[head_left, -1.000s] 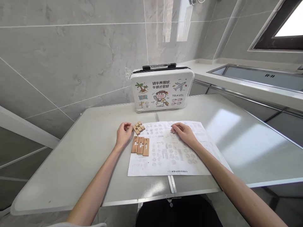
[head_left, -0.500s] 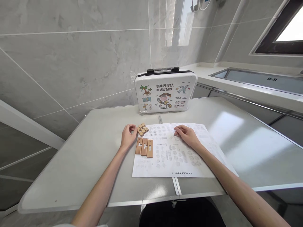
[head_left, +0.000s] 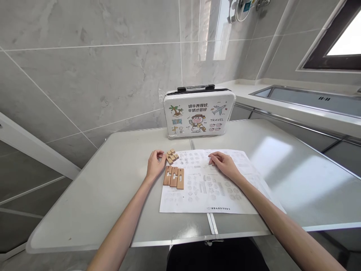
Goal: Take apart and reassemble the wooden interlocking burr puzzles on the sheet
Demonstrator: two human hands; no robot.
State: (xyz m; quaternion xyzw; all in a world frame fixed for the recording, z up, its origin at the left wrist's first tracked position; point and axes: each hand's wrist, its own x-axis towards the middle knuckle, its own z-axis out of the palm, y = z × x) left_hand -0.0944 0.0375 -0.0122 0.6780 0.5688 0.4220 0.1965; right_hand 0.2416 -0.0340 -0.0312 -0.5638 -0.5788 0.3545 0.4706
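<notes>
My left hand (head_left: 156, 164) rests on the table with its fingers curled, and nothing shows in them. Its thumb side lies against or just beside a cluster of small pale wooden blocks (head_left: 172, 156), which is at the paper's upper left corner. Below them, three flat reddish-brown wooden pieces (head_left: 173, 177) lie side by side, each with a slot and a handwritten number. A printed sheet of paper (head_left: 194, 205) with rows of small grey figures lies under these pieces. On the sheet's upper right part rests my right hand (head_left: 224, 163), fingers loosely bent together and holding nothing visible.
A white cartoon-printed case (head_left: 200, 114) with a black handle stands upright at the table's back, before a grey tiled wall (head_left: 113, 82). The pale folding table (head_left: 118, 218) has a seam down its middle. At the right is a counter with a sink (head_left: 310, 98).
The view has shifted slightly, so everything sits a little lower and to the right. Both hands, the wooden pieces and the paper keep their places relative to one another.
</notes>
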